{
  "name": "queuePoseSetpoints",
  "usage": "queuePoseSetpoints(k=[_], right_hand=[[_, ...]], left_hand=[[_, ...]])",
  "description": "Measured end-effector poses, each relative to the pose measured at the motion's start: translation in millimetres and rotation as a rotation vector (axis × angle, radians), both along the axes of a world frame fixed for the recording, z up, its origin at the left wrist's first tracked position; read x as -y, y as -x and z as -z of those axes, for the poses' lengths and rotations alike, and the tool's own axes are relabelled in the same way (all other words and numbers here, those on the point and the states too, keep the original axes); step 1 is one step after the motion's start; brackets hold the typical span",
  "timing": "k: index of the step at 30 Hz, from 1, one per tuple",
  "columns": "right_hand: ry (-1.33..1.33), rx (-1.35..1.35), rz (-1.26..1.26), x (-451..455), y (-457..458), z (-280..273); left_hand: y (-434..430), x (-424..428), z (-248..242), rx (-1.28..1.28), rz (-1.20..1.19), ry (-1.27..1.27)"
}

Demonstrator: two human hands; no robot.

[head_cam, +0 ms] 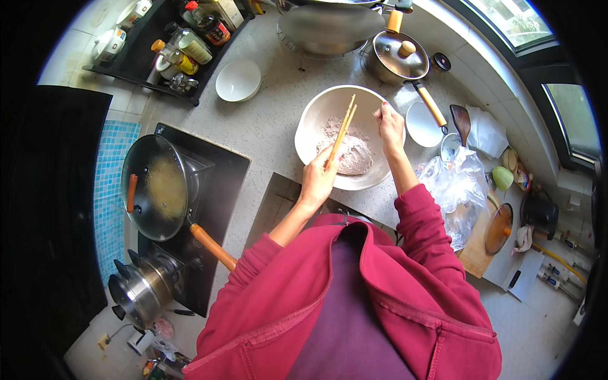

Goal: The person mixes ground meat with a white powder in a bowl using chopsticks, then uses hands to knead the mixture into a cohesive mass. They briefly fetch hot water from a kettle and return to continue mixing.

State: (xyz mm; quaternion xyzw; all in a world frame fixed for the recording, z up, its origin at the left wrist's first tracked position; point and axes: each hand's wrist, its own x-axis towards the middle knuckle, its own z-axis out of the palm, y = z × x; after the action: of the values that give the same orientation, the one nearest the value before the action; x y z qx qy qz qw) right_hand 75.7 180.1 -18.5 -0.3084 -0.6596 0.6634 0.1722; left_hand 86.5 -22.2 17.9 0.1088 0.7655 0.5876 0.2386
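Note:
A large white bowl (pixel 308 128) stands on the speckled countertop before me, with a lumpy, pale pinkish dough or flour mixture (pixel 356 159) inside. My left hand (pixel 319 179) is closed around a pair of wooden chopsticks (pixel 343 130) at the bowl's near left side; they slant up across the bowl over the mixture, with bits stuck near their tips. At the bowl's right rim is my right hand (pixel 390 126), its fingers curled in. Whether it grips the rim or holds anything is hidden.
A lidded wok (pixel 154 187) and a steel pot (pixel 142 289) stand on the black stove at left. A small white bowl (pixel 238 80) and a bottle rack (pixel 137 61) lie beyond. Rightward are a lidded saucepan (pixel 399 54), another white bowl (pixel 424 124), plastic bags (pixel 451 190) and a cutting board (pixel 477 242).

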Motion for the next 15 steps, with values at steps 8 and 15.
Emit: queuePoseSetpoints(k=[8,15], right_hand=[[0.069,-0.020,-0.268,33.3,-13.2,-9.8],[0.339,-0.024,-0.150,40.8,-19.4,-15.0]], left_hand=[[4.6,-8.0,-3.9,-0.023,0.093,-0.008],[9.8,-7.6,-19.7,0.948,0.016,-0.516]])
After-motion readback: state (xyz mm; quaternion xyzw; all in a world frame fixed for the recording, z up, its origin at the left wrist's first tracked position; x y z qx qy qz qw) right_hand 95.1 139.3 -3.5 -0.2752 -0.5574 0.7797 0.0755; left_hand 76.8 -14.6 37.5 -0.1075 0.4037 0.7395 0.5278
